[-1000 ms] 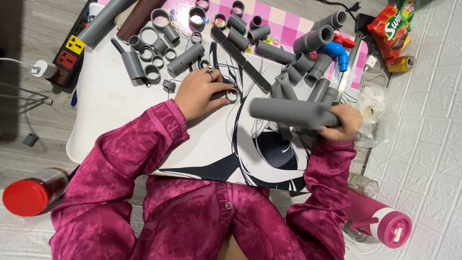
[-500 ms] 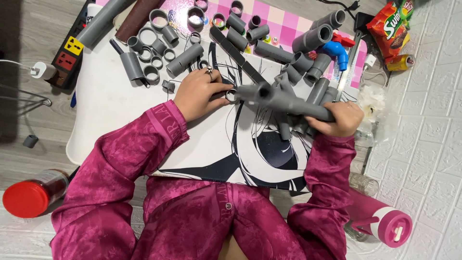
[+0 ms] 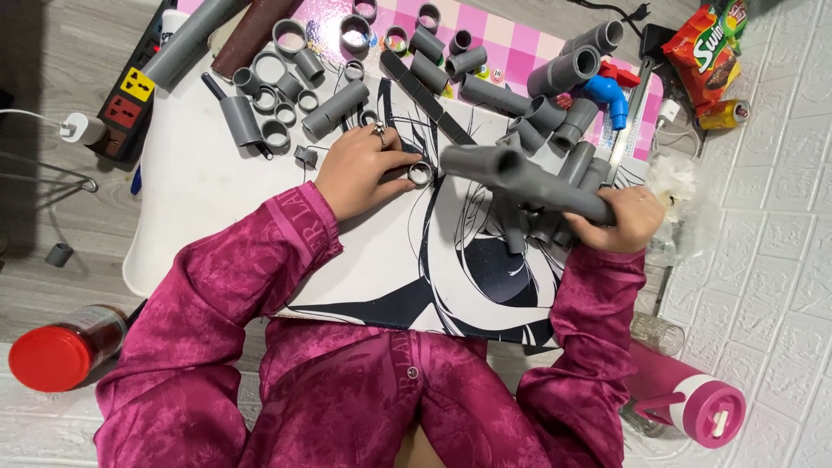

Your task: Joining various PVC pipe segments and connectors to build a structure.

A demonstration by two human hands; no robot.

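free room: bare desk (image 3: 186,195) left of the grey ring (image 3: 420,173)
obstacles: pipe pieces (image 3: 303,87) crowd beyond the ring

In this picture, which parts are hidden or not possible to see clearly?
- Head view: the near end of the grey pipe is hidden inside the right hand.
- Head view: the palm side of the left hand is hidden, so the full contact with the small grey ring is unclear.
- Head view: the long grey tube is cut off by the top edge.
- Head view: the pipe pieces behind the grey pipe are partly covered.
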